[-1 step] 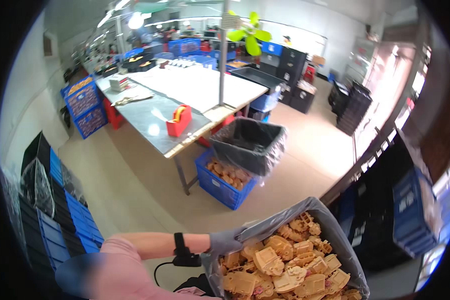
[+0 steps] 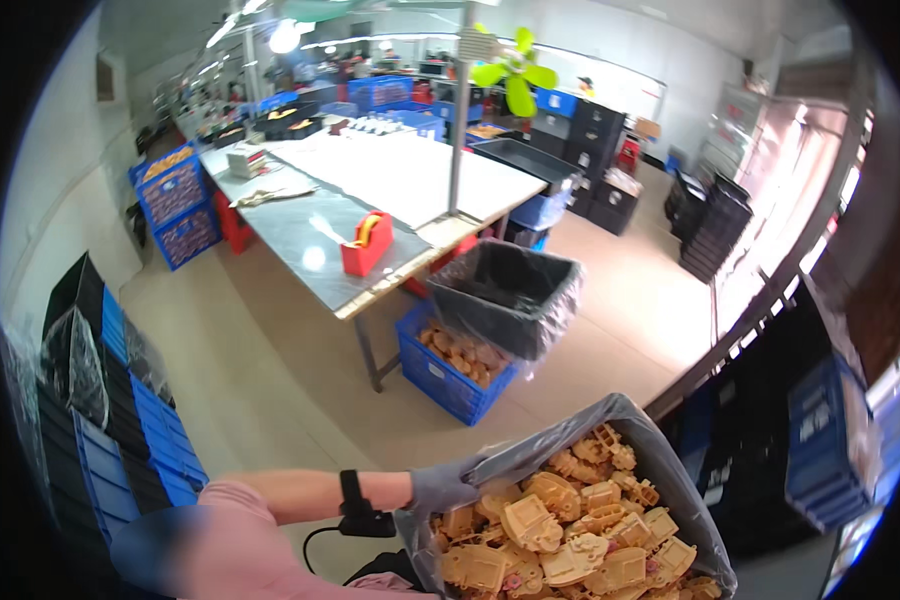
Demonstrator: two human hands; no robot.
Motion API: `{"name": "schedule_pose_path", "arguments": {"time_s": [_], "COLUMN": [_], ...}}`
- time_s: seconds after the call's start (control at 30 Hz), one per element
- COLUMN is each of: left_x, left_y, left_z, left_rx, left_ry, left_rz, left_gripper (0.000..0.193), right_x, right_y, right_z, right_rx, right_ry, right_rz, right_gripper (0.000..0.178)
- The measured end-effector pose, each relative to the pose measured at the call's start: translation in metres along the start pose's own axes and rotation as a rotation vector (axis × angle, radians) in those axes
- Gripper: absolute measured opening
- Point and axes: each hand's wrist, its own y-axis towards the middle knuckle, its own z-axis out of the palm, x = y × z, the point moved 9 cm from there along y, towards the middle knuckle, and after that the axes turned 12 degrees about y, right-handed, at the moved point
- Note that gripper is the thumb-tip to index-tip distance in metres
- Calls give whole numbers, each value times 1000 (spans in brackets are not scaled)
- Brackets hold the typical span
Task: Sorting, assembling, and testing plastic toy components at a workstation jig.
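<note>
A crate (image 2: 705,510) lined with clear grey plastic is close in front of me at the lower right. It is heaped with tan moulded plastic parts (image 2: 570,558), and a few small pink bits show among them. My left hand (image 2: 444,484), in a grey glove, is closed on the crate's left rim, its fingertips partly hidden by the liner. Around that wrist is a black band (image 2: 355,492) with a small box and a cable. My right hand is out of the picture.
Ahead, a lined black bin (image 2: 510,290) rests on a blue crate (image 2: 440,385) of tan parts beside a workbench (image 2: 320,250). On the bench stands a red tape dispenser (image 2: 368,245). Stacked crates line the left (image 2: 160,420) and right (image 2: 825,440). A green fan (image 2: 518,75) hangs beyond.
My view has turned slightly, so the bench and bins sit a little further right in the picture. The left hand keeps its hold on the crate's rim.
</note>
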Motion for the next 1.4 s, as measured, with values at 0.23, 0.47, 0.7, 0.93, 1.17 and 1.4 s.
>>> {"name": "schedule_pose_path", "arguments": {"time_s": [0.23,0.47,0.7,0.93,1.17,1.4], "left_x": [78,59,43,12,15,37], "left_y": [-30,-43,-15,21,43,52], "left_z": [-121,-181,-177,-192,-216,-222], "left_rx": [-429,-730,-1024,-1232,-1249,-1210], "left_ry": [-205,-373,-637,-691,-700,-733], "left_rz": [39,104,2,-110,96,122], "left_gripper": [78,63,45,41,41,49], "right_x": [138,172,276,336,345,336], "right_y": [112,251,407,510,523,517], "right_z": [112,207,315,380,400,388], "right_rx": [262,359,550,691,713,636], "right_ry": [-126,738,695,651,725,779], "right_rz": [-271,101,51,-1,-46,-63], "right_gripper": [32,33,33,34,34,30]}}
